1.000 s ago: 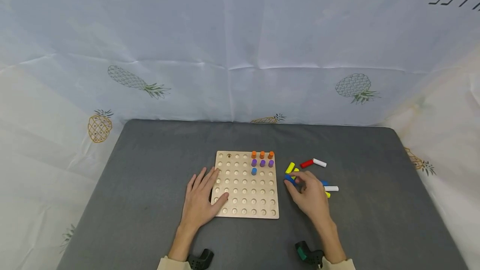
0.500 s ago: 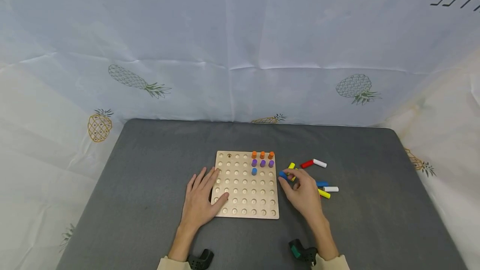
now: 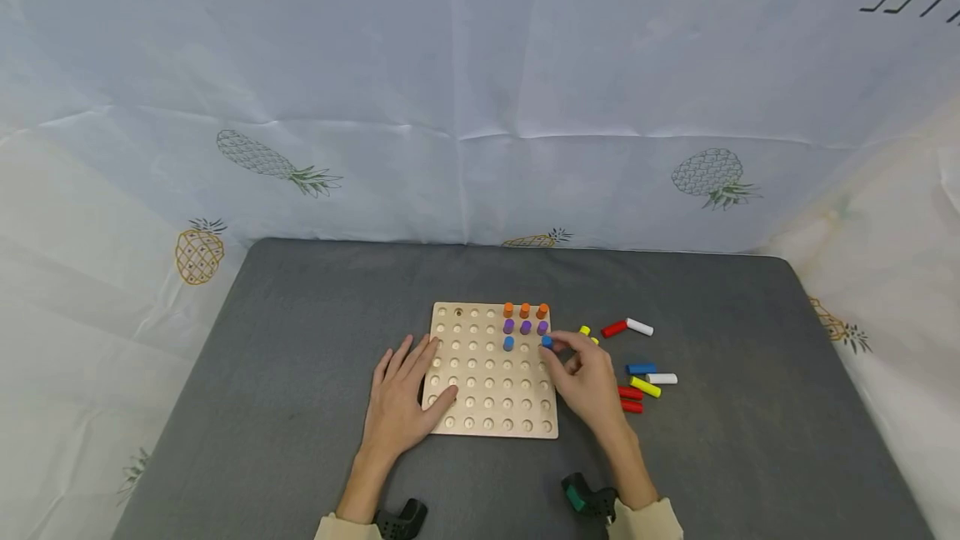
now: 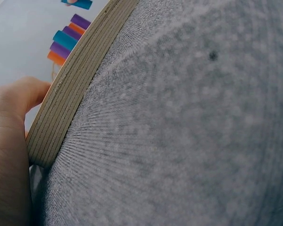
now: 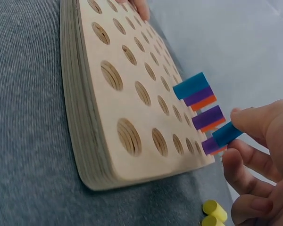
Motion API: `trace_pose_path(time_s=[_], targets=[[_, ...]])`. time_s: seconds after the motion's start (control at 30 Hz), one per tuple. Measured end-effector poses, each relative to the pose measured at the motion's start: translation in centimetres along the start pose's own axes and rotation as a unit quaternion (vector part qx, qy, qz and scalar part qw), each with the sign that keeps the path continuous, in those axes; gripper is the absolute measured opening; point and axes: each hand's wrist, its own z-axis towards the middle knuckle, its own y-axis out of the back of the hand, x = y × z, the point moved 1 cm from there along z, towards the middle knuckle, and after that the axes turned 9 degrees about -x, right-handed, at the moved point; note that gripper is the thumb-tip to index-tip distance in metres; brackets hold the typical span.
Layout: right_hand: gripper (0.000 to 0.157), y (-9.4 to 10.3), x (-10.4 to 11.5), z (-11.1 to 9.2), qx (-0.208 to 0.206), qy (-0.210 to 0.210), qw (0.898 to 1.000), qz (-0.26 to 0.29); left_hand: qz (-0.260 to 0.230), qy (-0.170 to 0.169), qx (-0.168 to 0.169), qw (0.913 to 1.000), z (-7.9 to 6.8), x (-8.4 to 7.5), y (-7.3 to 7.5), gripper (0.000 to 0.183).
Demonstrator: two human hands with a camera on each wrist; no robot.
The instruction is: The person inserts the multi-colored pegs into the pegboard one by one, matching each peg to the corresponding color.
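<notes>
Left hand (image 3: 397, 411): fingers straight and slightly spread, resting over the left edge of the pegboard (image 3: 498, 413), thumb on its face; grasps nothing, appears to steady it.

Right hand (image 3: 588, 377): thumb and forefinger closed on one blue peg (image 3: 547, 342), held tilted above the board's right edge, clear of the surface.

Pegboard: pale wood, flat between the hands. Seated in its far right part: three orange pegs (image 3: 525, 309), three purple pegs (image 3: 526, 327) in the row nearer the person, one seated blue peg (image 3: 508, 344) in the third row.

Step in hand, as judged: adding to the blue row, at its right end. The next move calls for uprighting the peg, centring it over a hole and pressing it down without knocking the purple neighbour.

Loose stock, beyond and right of the right hand: yellow pegs (image 3: 645, 387), some partly hidden by the fingers; red pegs (image 3: 613, 328); two white pegs (image 3: 640, 326); one spare blue peg (image 3: 641, 369).

Worktop (image 3: 300, 407): dark grey, cloth-covered, rounded far corners.

Room: pale hanging sheet (image 3: 390, 65) beyond both hands, printed with pineapples and mirrored lettering.
</notes>
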Motion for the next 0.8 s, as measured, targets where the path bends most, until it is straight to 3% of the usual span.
trace_pose_path(time_s=[0.3, 0.8], targets=[[0.022, -1.1, -0.1, 0.2, 0.008, 0.008, 0.999, 0.05, -0.005, -0.004, -0.006, 1.0, 0.0, -0.2, 0.0, 0.076], [0.024, -2.4, -0.3, 0.5, 0.032, 0.0, 0.999, 0.037, -0.005, -0.006, -0.009, 0.9999, 0.0, -0.1, 0.0, 0.075]])
